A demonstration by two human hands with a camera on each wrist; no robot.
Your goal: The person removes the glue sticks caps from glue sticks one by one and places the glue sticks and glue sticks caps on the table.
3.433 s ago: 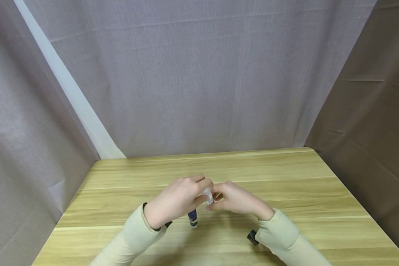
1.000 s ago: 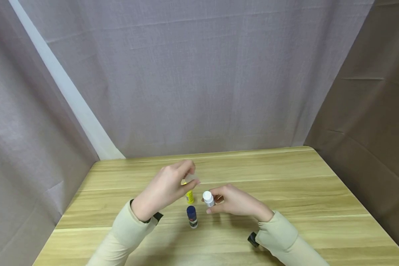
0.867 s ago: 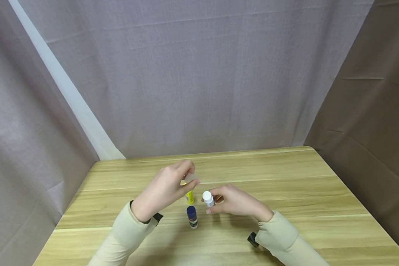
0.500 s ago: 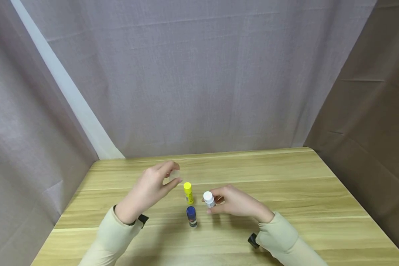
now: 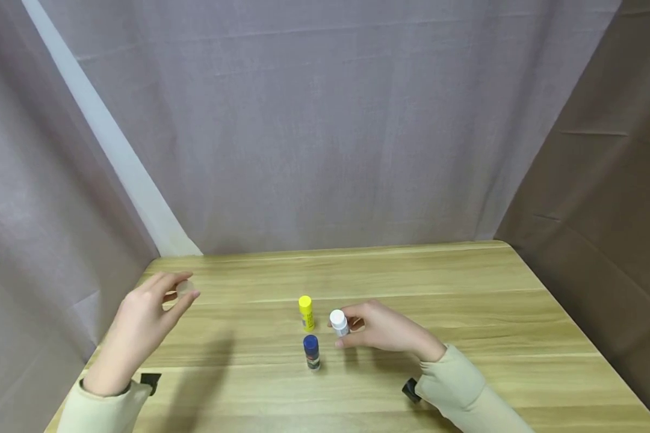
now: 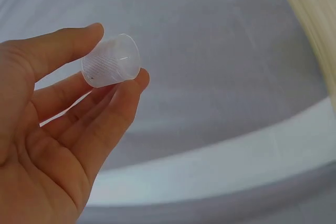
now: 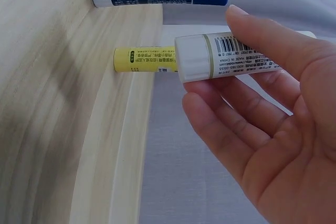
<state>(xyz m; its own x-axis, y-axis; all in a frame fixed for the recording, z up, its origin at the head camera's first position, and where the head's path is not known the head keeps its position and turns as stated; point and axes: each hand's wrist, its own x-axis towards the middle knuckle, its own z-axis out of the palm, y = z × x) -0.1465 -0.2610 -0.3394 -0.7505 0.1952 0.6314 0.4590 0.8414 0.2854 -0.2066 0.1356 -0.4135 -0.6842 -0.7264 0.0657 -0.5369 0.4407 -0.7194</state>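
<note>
evidently the left hand has a small clear ribbed cap pinched between thumb and fingertips, the fingers bent only lightly and the gap no wider than the cap itself. the right hand grips a white glue stick, thumb on one side and fingers on the other, its printed label and barcode partly in view. this stick is upright and seems lifted a little off the wooden table, with its pale round top facing up between the fingertips.

just beside it stand a yellow glue stick and, closer to the person, a blue glue stick; both are upright, apart from each other and touched by neither hand. the left hand hangs raised over the left part of the table, well apart from the three sticks.

as far as can be judged, the uncapping of the white stick is done, the clear cap probably being its own. the cap is not yet set down or put back, and the yellow and blue sticks both look capped. beyond the table hangs a grey curtain.
</note>
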